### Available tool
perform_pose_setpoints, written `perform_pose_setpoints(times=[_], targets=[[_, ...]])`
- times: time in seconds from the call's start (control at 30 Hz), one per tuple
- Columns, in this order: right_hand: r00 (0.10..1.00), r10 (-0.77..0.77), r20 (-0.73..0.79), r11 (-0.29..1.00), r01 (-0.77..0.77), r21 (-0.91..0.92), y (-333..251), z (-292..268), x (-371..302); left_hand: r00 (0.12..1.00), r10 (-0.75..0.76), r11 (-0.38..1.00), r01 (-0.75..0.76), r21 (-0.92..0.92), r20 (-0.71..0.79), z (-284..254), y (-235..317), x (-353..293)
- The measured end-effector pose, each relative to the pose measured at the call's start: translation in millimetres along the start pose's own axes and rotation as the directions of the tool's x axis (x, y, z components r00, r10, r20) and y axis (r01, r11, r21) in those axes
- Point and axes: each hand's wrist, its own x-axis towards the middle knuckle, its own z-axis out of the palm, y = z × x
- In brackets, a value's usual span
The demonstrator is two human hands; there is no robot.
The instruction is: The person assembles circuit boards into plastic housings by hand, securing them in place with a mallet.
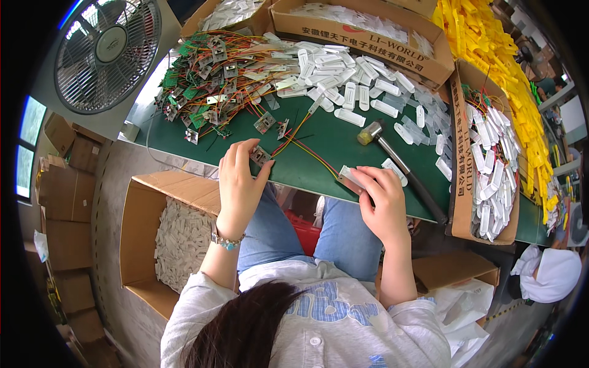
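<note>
My left hand [236, 178] pinches a small metal-and-green circuit board [259, 156] at the near edge of the green table. Red and yellow wires [310, 151] run from around that board to my right hand [384, 199]. Between its thumb and fingers, that hand grips a small white and silver strip-shaped part [351, 178]; its exact kind is partly hidden by the fingers. Just beyond my left hand lie loose circuit boards [265, 122]. A mallet [399, 158] with a yellowish head and dark handle rests beyond my right hand.
A tangled pile of wired boards [205, 80] fills the table's far left, beside white plastic casings [350, 92]. Cardboard boxes stand behind and at right, one holding wired casings [491, 178]. A fan [110, 49] stands left; an open carton [138, 239] of white parts sits below.
</note>
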Motion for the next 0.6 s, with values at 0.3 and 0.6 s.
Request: perform_pose_setpoints(times=[0.3, 0.6], targets=[[0.998, -0.067, 0.010, 0.995, 0.068, -0.074, 1, 0, 1, 0.867, 0.456, 0.879, -0.474, -0.052, -0.202, -17, 13, 45], [0.999, -0.008, -0.036, 1.000, 0.008, 0.005, 2, 0, -1, 0.915, 0.363, 0.860, -0.256, 0.441, -0.177, -17, -10, 110]])
